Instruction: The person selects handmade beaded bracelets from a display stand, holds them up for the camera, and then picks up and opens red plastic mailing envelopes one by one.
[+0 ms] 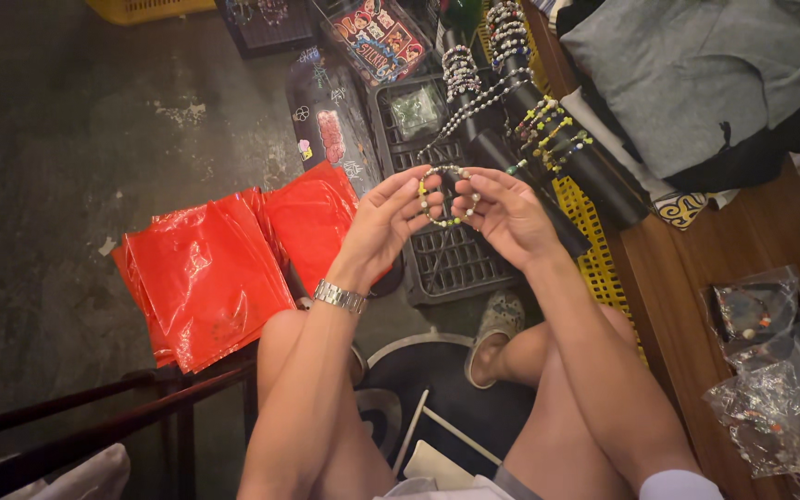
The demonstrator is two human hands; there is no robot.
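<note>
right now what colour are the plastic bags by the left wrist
Bright red and glossy: the plastic bags lie stacked left of the left hand. Head view shows them best.

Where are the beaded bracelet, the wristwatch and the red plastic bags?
beaded bracelet [444, 196], head view, on the lower beads of the loop between both hands.
wristwatch [340, 296], head view, on the metal band at the left wrist.
red plastic bags [210, 278], head view, on the top sheet of the stack.
</note>
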